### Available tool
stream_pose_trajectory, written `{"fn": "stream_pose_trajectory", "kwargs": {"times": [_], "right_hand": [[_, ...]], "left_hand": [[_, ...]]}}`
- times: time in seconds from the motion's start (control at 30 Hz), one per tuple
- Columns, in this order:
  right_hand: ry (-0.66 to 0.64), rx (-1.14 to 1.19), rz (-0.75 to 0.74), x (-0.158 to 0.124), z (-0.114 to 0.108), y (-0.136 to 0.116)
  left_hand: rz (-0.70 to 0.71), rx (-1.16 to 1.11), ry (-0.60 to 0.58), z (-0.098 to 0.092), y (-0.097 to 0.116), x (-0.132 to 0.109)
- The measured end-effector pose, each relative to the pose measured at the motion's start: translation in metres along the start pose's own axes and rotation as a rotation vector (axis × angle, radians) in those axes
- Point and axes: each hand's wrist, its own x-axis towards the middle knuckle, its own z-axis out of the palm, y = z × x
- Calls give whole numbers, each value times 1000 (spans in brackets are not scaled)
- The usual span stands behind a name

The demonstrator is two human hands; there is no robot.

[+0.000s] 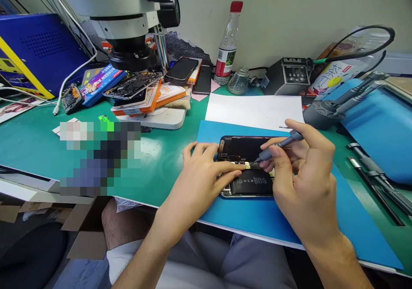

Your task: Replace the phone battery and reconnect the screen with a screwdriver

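Note:
An opened smartphone (252,186) lies on a blue mat, its black battery facing up and its screen half folded out on the far side. My left hand (201,173) rests over the phone's left end with fingers spread; the index fingertip and thumb touch its inside. A slim grey screwdriver (280,146) is pinched in my right hand (302,173), slanting down to the left. Its tip meets the parts between battery and screen; the exact contact point is too small to make out. The right hand covers the phone's right end.
The blue mat (357,224) lies on a green bench beside a white sheet (254,108). A microscope (128,35) overhangs stacked phones and boxes at left. A bottle (227,44), glass jar (238,82) and grey tool holder (323,114) stand behind. Pen-like tools (376,190) lie right.

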Motion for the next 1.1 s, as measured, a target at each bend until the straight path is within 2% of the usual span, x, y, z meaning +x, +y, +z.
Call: {"fn": "stream_pose_trajectory", "kwargs": {"times": [0.4,0.6,0.87,1.1], "right_hand": [[-6,-51,-12,1,1,1],[12,-103,-75,2,0,4],[64,-195,-248,7,-5,-6],[98,-197,-242,8,-5,-7]], "left_hand": [[-2,-2,0,1,0,0],[-8,-4,-8,1,0,0],[11,-1,0,1,-1,-1],[24,-7,-3,1,-2,-1]]}}
